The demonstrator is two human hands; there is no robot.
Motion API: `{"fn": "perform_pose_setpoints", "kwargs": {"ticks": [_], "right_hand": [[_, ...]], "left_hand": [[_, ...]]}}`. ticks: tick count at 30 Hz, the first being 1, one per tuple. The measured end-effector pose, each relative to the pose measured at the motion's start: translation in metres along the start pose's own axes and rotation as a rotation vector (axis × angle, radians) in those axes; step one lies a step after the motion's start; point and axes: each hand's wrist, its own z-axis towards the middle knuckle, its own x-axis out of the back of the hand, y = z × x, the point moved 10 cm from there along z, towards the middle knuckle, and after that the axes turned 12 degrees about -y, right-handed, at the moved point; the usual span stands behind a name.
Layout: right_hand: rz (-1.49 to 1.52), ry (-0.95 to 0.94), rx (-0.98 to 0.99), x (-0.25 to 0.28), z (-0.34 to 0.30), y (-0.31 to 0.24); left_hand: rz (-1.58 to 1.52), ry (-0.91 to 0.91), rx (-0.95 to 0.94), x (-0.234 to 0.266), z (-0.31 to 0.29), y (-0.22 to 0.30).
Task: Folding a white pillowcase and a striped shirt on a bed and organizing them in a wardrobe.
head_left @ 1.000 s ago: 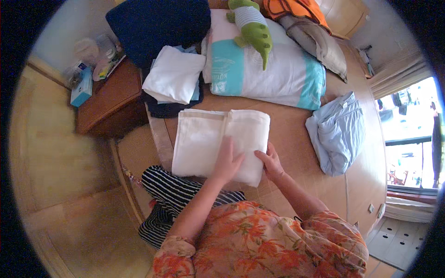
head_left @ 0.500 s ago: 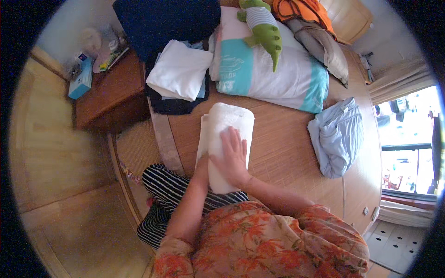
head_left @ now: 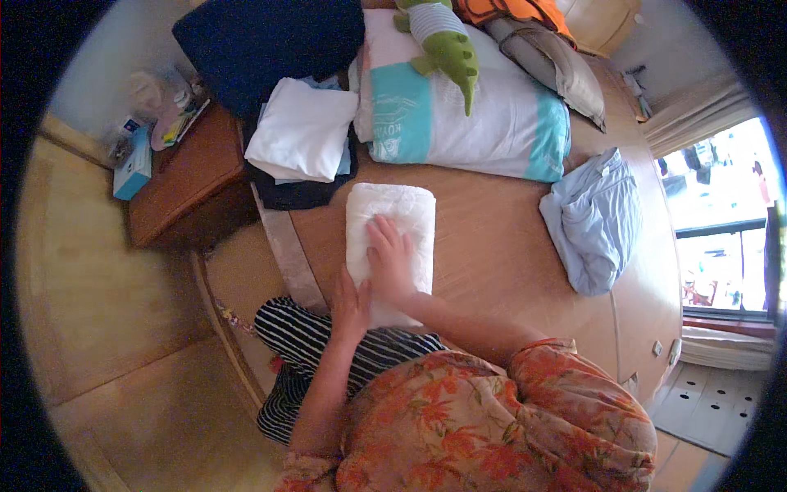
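A white folded cloth, soft and towel-like [head_left: 412,215], lies on the brown mat in front of me as a neat long rectangle. My right hand [head_left: 392,261] rests flat on top of it with the fingers stretched out. Along the cloth's near left edge is my left hand [head_left: 352,306], its fingers extended and touching the side. The cloth's near end reaches my striped trousers [head_left: 299,328], partly hidden by my right wrist.
Beyond it, left, sits a pile with a white garment [head_left: 302,131] on top. A white-and-turquoise bedding bundle [head_left: 475,123] bears a green plush crocodile [head_left: 449,53]. Light-blue folded clothing [head_left: 594,221] lies right. A brown cabinet [head_left: 193,172] stands left, a window [head_left: 721,238] right.
The flap that stuck out on the cloth's left no longer shows. My left hand has come out from the flap to the cloth's edge. My right hand stays on top; the view has shifted slightly.
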Motion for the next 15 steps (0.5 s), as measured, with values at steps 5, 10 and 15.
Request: {"fn": "perform_pose_setpoints", "kwargs": {"ticks": [5,10,15], "right_hand": [[-0.022,0.059,0.275,0.067,0.019,-0.03],[-0.535,0.036,0.539,0.053,0.058,-0.032],[-0.362,-0.169,0.274,0.028,0.087,0.014]], "left_hand": [[0.113,-0.003,-0.007,0.001,0.009,-0.001],[0.208,-0.035,0.045,-0.001,0.014,0.0],[0.139,-0.097,0.172,-0.003,0.019,0.002]]}}
